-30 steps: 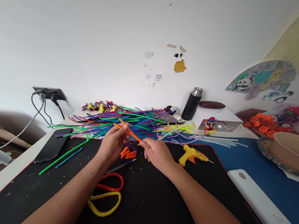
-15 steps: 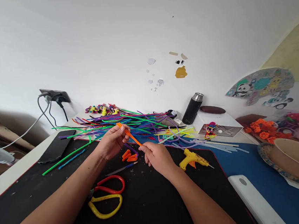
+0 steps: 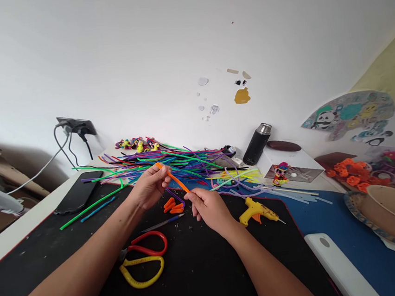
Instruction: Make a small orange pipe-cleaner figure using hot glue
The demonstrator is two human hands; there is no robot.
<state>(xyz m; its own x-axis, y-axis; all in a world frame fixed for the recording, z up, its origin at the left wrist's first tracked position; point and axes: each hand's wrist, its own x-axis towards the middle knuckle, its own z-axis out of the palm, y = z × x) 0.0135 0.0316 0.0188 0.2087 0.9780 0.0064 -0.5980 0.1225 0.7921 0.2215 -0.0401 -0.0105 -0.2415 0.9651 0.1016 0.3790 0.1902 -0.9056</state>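
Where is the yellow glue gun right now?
In the head view, the yellow glue gun lies on the black mat, just right of the right hand, in front of the pile of pipe cleaners.

Two bare forearms enter from the lower edge of the view and narrow toward the wrists. Neither arm carries a sleeve, cuff or glove (no fabric shows anywhere along their visible length). The left hand [image 3: 151, 186] and the right hand [image 3: 208, 206] are likewise uncovered; no ring, watch, bracelet or strap appears at either wrist. The fingers are short and rounded at the tips, the nails trimmed close and unpainted as far as can be told. The knuckles of the right hand show as a low ridge across its back.
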